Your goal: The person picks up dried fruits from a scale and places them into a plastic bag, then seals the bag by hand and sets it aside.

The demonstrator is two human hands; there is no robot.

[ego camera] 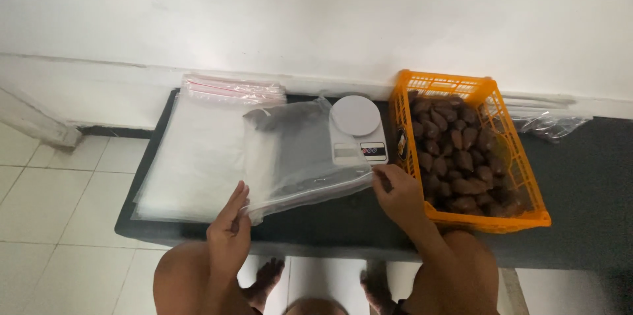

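Left of centre, a stack of clear bags (198, 157) lies flat on the dark mat (580, 183), its red-striped zip ends toward the wall at the upper middle of the frame. Just below it the left hand (229, 226) pinches the lower left corner of one clear bag (297, 153), fingers nearly straight and pressed together on the plastic. That bag is lifted and spread across the middle of the frame, draped partly over the white scale (358, 131). At lower centre-right the right hand (395, 193) grips the bag's other corner, fingers curled around the edge. Right of it stands an orange crate (521, 170) full of brown fruit (455, 157).
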